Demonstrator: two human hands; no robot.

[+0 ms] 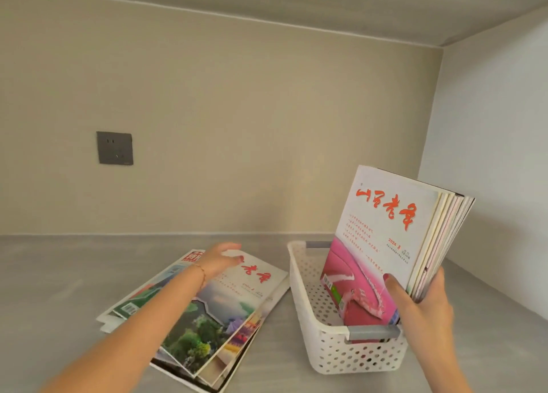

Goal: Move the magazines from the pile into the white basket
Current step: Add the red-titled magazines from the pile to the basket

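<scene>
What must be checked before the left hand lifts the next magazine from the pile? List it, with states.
1. Left hand over the fanned pile of glossy magazines: ok, though no grip shows yet.
2. Top landscape-cover magazine free of anything on it: ok.
3. Right hand holding the upright stack of magazines: ok.
4. Stack's lower edge inside the white perforated plastic basket: ok.
5. Room left in the basket: ok, its left side is bare.
6. Pile count remaining: cannot tell.

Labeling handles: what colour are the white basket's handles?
Grey, on both ends of the white basket; near handle clearest in the head view.
</scene>
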